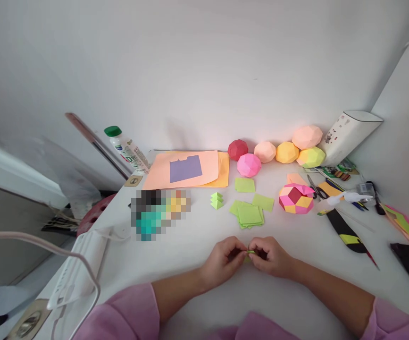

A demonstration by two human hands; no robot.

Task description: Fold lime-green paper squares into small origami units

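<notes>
Both my hands meet near the front middle of the table, pinching a small piece of green paper (250, 252) between their fingertips. My left hand (223, 259) has it from the left, and my right hand (271, 257) from the right; most of the paper is hidden by the fingers. Just beyond them lies a stack of green paper pieces (250, 214), with loose green pieces (245, 184) around it. Left of the stack stands a small folded green paper piece (216, 200) with pointed tiers.
Several faceted paper balls (248, 165) line the wall. A pink-and-yellow paper shape (296, 199) has an opening. Scissors (317, 188), a white glue bottle (328, 204) and a black-and-yellow cutter (346, 233) lie right. Peach sheets (158, 170), a green-capped bottle (126, 148) and a power strip (80, 264) are left.
</notes>
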